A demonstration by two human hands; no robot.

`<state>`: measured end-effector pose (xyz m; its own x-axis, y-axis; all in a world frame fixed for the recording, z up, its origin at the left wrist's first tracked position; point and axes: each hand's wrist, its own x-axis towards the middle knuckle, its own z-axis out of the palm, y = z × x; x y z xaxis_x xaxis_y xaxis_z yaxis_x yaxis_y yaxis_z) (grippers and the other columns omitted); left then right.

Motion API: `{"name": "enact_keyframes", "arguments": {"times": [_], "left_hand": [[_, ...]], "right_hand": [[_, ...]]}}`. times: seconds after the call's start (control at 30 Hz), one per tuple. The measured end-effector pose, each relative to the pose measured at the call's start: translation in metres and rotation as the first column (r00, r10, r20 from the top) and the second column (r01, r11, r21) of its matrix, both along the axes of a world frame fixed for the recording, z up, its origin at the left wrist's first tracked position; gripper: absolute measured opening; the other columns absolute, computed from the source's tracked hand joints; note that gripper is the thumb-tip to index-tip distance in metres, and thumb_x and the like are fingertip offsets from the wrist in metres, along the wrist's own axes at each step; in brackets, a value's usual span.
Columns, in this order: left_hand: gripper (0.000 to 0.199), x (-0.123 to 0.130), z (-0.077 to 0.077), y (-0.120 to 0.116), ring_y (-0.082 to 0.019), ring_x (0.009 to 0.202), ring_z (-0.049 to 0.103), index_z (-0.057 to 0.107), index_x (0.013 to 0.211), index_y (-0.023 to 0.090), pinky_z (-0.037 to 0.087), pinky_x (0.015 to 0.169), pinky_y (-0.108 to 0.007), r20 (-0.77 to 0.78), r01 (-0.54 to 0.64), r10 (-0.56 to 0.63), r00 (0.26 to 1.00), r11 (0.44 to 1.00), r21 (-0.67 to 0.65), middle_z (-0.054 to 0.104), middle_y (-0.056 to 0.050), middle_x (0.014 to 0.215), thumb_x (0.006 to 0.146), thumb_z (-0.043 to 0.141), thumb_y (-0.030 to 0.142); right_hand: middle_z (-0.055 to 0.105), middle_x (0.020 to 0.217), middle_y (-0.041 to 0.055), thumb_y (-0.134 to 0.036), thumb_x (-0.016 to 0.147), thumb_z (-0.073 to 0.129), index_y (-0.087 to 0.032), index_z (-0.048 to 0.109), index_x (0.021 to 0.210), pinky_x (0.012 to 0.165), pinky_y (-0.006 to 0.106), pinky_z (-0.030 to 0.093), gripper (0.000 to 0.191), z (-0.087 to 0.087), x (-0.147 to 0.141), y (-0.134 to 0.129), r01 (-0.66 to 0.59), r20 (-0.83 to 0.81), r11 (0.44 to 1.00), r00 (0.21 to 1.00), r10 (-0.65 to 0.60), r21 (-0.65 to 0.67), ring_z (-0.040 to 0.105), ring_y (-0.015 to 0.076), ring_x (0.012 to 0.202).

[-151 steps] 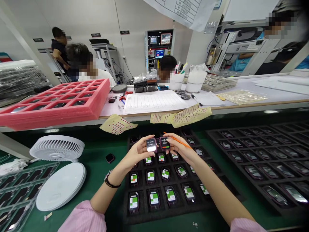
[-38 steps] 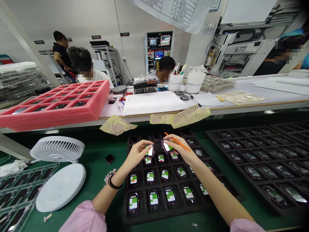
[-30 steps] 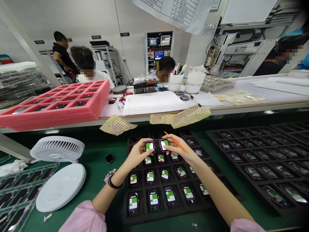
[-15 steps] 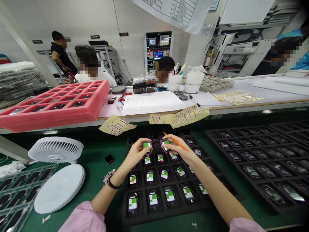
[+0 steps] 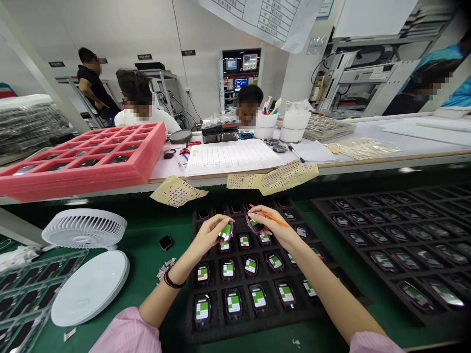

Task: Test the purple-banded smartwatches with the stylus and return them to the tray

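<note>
My left hand [image 5: 211, 234] is closed on a smartwatch body [image 5: 225, 231] with a lit green and white screen, tilted, its thumb on the screen side. In my right hand [image 5: 270, 224] is a second purple-edged smartwatch body [image 5: 254, 223], gripped at its edge; an orange stick [image 5: 268, 214] with a pointed tip lies across the same hand's fingers. Both hands hover over a black foam tray [image 5: 217, 329]. Several watch bodies with lit green and white screens sit in its pockets, such as the watch body [image 5: 233, 301] in the front row.
To the right lies another black tray [image 5: 368, 264] of watch bodies. A white fan [image 5: 90, 289] and clear trays [image 5: 22, 299] stand left. Above the mat, a shelf holds a pink foam tray [image 5: 147, 169] and a paper form [image 5: 231, 157]. One loose watch body [image 5: 166, 242] lies on the green mat.
The watch in my left hand has tilted and shifted slightly right and down. The one in my right hand has turned, so less of its screen shows. The orange stick stays in place.
</note>
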<state>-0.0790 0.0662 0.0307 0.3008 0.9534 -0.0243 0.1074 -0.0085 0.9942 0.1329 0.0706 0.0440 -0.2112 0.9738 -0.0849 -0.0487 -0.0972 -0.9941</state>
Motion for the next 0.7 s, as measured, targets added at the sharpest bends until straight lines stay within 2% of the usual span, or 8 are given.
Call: {"name": "enact_keyframes", "arguments": {"times": [0.1, 0.2, 0.3, 0.53, 0.7], "left_hand": [[0.049, -0.003, -0.005, 0.003, -0.012, 0.059, 0.062, 0.057, 0.12, 0.019, 0.037, 0.039, -0.018, 0.055, 0.059, -0.06, 0.997, 0.998, 0.017, 0.064, -0.006, 0.092, 0.082, 0.057, 0.05], [0.058, -0.005, -0.009, 0.004, -0.017, 0.075, 0.066, 0.048, 0.132, 0.021, 0.042, 0.045, -0.019, 0.099, 0.093, -0.097, 0.99, 0.995, 0.041, 0.062, -0.01, 0.107, 0.08, 0.062, 0.042], [0.06, -0.005, -0.008, 0.003, -0.018, 0.08, 0.065, 0.045, 0.133, 0.02, 0.044, 0.049, -0.02, 0.099, 0.099, -0.104, 0.99, 0.994, 0.054, 0.062, -0.01, 0.106, 0.079, 0.065, 0.038], [0.054, -0.003, 0.006, -0.003, -0.017, 0.079, 0.064, 0.046, 0.13, 0.02, 0.041, 0.049, -0.019, 0.066, 0.105, -0.107, 0.992, 0.994, 0.032, 0.061, -0.01, 0.108, 0.082, 0.062, 0.037], [0.057, -0.003, 0.005, -0.003, -0.017, 0.08, 0.063, 0.045, 0.129, 0.02, 0.04, 0.05, -0.019, 0.046, 0.108, -0.111, 0.993, 0.993, 0.052, 0.06, -0.009, 0.107, 0.078, 0.066, 0.035]], "right_hand": [[0.051, 0.066, -0.0049, -0.042, 0.072, 0.071, -0.021, 0.062, 0.094, 0.04, 0.019, 0.024, 0.031, -0.002, 0.001, 0.001, -0.04, -0.029, 0.999, 0.999, 0.041, 0.037, 0.048, 0.0065, 0.047], [0.058, 0.074, -0.0023, -0.039, 0.074, 0.07, -0.021, 0.061, 0.101, 0.04, 0.02, 0.024, 0.034, -0.003, 0.002, 0.002, -0.053, -0.048, 0.995, 0.997, 0.057, 0.079, 0.053, 0.0083, 0.051], [0.06, 0.078, -0.0007, -0.038, 0.075, 0.069, -0.021, 0.06, 0.103, 0.04, 0.021, 0.025, 0.034, -0.003, 0.002, 0.002, -0.053, -0.049, 0.995, 0.997, 0.058, 0.089, 0.053, 0.0085, 0.052], [0.058, 0.079, -0.0004, -0.037, 0.078, 0.066, -0.021, 0.059, 0.103, 0.039, 0.021, 0.028, 0.03, -0.004, 0.002, 0.002, -0.051, -0.049, 0.994, 0.997, 0.057, 0.1, 0.058, 0.0108, 0.056], [0.059, 0.078, -0.0001, -0.039, 0.077, 0.066, -0.021, 0.059, 0.102, 0.039, 0.02, 0.028, 0.032, -0.005, 0.001, 0.003, -0.049, -0.052, 0.993, 0.997, 0.055, 0.104, 0.059, 0.0114, 0.056]]}}
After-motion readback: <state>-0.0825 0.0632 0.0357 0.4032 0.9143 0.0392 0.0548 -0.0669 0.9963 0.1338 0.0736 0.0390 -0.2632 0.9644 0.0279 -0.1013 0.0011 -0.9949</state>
